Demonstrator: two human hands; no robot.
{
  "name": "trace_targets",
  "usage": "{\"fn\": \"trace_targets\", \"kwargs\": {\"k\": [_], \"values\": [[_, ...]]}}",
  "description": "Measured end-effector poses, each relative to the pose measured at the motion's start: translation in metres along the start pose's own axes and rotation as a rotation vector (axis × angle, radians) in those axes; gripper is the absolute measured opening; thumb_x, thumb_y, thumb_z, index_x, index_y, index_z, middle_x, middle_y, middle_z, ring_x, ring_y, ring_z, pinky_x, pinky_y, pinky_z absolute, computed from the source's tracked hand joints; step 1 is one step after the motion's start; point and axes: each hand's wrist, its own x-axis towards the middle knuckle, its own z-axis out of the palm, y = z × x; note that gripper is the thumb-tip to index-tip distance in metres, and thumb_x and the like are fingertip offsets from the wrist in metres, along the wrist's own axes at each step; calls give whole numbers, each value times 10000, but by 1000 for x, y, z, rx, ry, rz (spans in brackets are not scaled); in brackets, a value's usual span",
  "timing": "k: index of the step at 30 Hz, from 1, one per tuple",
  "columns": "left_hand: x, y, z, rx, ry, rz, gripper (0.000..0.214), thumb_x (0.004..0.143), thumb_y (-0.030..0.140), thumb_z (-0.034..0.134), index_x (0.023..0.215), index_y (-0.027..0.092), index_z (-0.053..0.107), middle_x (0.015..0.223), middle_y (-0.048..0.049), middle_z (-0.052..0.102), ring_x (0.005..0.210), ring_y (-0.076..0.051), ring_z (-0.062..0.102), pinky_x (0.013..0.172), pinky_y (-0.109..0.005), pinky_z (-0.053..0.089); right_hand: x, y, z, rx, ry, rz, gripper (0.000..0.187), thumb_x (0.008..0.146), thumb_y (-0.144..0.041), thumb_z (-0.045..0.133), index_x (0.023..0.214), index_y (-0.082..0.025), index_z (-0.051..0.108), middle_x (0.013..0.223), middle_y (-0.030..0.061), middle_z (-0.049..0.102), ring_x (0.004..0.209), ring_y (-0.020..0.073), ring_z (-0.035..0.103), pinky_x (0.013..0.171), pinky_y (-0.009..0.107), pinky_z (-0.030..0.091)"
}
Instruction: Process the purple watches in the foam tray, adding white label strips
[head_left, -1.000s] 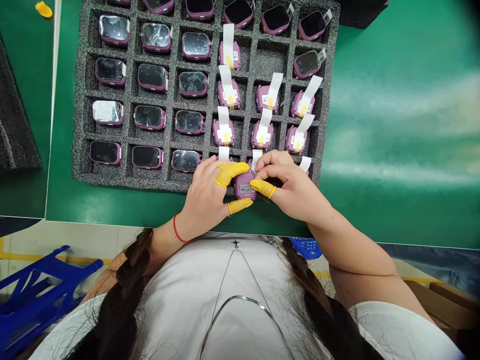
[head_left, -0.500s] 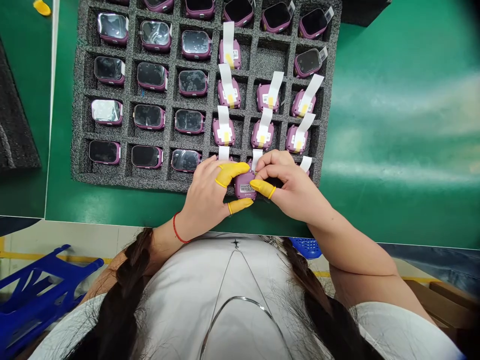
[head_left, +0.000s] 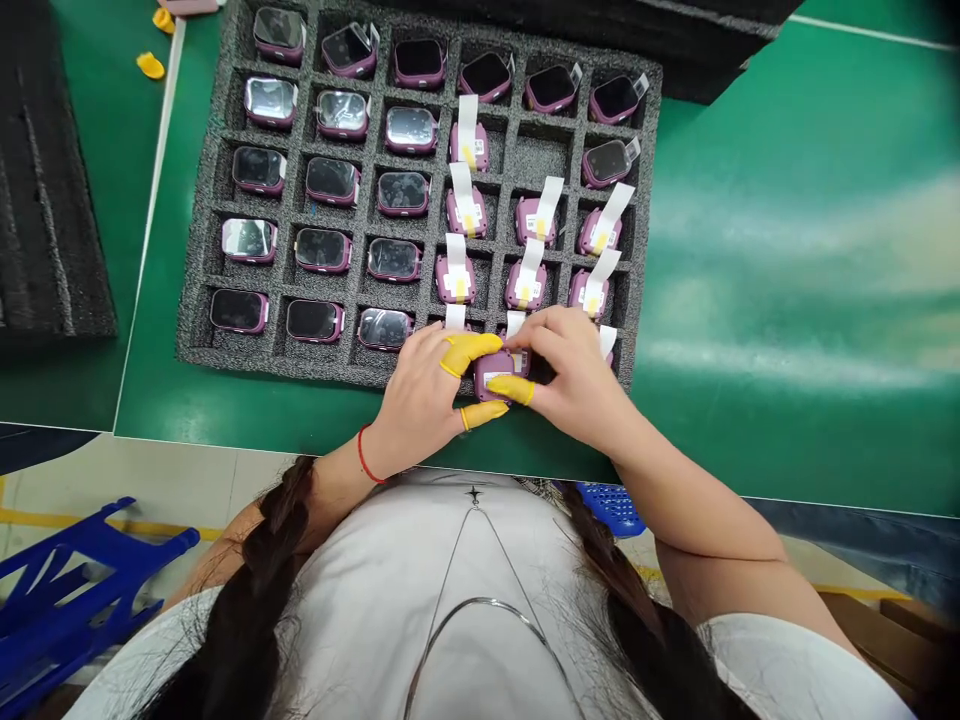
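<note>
Taking the foam tray as landmark: six columns by five rows of compartments show, thirty in all. Nineteen watches lie screen up: six in the far row, four in the second, and three in each of the others, at the left. Ten white strips stand out at the right half: one in the second row, three in each of the next three. Seven of the strip-bearing watches plainly show purple backs; those in the nearest row are partly hidden. One compartment, fifth from the left in the second row, shows its foam floor.

One more purple watch, back up, is held over the tray's near edge, right of its middle. The left hand has thumb and index finger clamped on its opposite sides. The right hand lays its thumb across the watch's back, index finger bent near the upper side; whether its fingers pinch anything, I cannot tell. Three yellow finger covers are worn: two left, one right.

Two loose yellow covers lie beyond the tray's left side, with one dark foam block nearer. A second dark block bounds the tray's far edge. Open green table spreads widely to the tray's right, with a narrower strip before its near edge.
</note>
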Motion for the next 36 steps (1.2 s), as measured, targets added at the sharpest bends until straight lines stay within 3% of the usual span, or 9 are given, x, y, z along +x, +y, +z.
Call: {"fn": "trace_targets", "kwargs": {"k": [3,7,14,19,23,26,29,32,36], "values": [[0,-2,-14,-32,-169,28,626,860,471,673,1355,193,408,1276,-108,599,1218,-244,533,1156,-490,328,4,0,9,4,-16,32,426,822,-646,596,903,-228,614,921,56,616,908,242,495,814,417,343],[2,0,-24,-5,-363,40,652,865,215,632,1429,179,306,1399,-136,497,1350,-254,421,1197,-536,254,6,0,13,59,9,77,335,897,-553,558,835,-228,616,894,39,628,901,224,491,837,410,331],[5,16,1,12,-119,-56,561,861,298,676,1346,200,412,1217,-93,597,1170,-251,542,1140,-572,323,6,3,6,224,65,78,188,912,-268,539,756,-214,630,881,42,638,889,203,536,856,400,399],[13,25,0,-207,-51,-66,358,843,156,661,1183,203,558,1109,-74,609,1040,-199,614,902,-374,554,7,7,-9,444,293,159,194,882,-334,568,754,-208,640,880,39,615,882,186,580,833,369,452],[74,4,-8,-268,72,-271,286,847,137,627,1123,201,592,1072,-54,623,880,-155,656,804,-319,574,9,17,-20,490,466,232,206,864,-377,571,771,-215,658,890,40,613,899,194,576,828,364,446],[147,-24,-6,-175,145,-326,285,927,102,481,1195,158,560,1146,-103,616,1036,-186,629,950,-382,522,10,22,-22,483,492,236,220,860,-383,556,761,-207,643,891,42,602,884,192,568,806,356,440],[205,-46,8,-69,101,-359,232,927,112,533,1152,106,592,1210,-136,598,1143,-220,585,1009,-418,490,12,25,-19,472,499,235,203,834,-368,559,747,-199,633,880,47,600,875,197,563,812,360,434],[230,-53,22,15,-35,-323,287,946,311,594,1180,144,595,1197,-93,618,1048,-204,627,904,-416,552,15,27,-16,469,500,234,183,803,-335,554,715,-193,628,874,56,616,880,205,569,809,358,432],[235,-47,29,178,-142,-239,346,945,353,595,1224,149,576,1215,-96,610,1050,-212,629,892,-423,558,19,31,-14,496,516,245,193,806,-304,520,721,-190,652,851,54,624,834,193,573,745,328,427]]}}
